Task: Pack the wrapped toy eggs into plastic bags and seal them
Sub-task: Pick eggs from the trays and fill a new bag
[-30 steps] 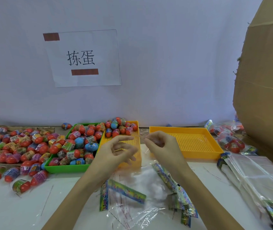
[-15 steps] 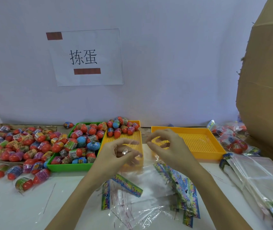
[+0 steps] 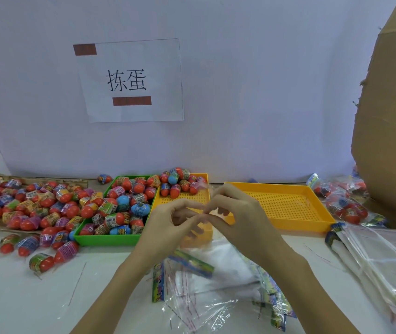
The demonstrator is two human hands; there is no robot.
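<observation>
Wrapped toy eggs (image 3: 120, 208) fill the green tray (image 3: 105, 239), and more lie loose to its left. Left hand (image 3: 168, 222) and right hand (image 3: 242, 215) meet fingertip to fingertip above the clear plastic bags (image 3: 216, 280), apparently pinching a thin strip; what it is cannot be told. Peel slowly and evenly, keeping the film taut, before loading eggs

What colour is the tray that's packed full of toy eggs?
Green; the full tray shows clearly in the head view, left of the two orange trays.
</observation>
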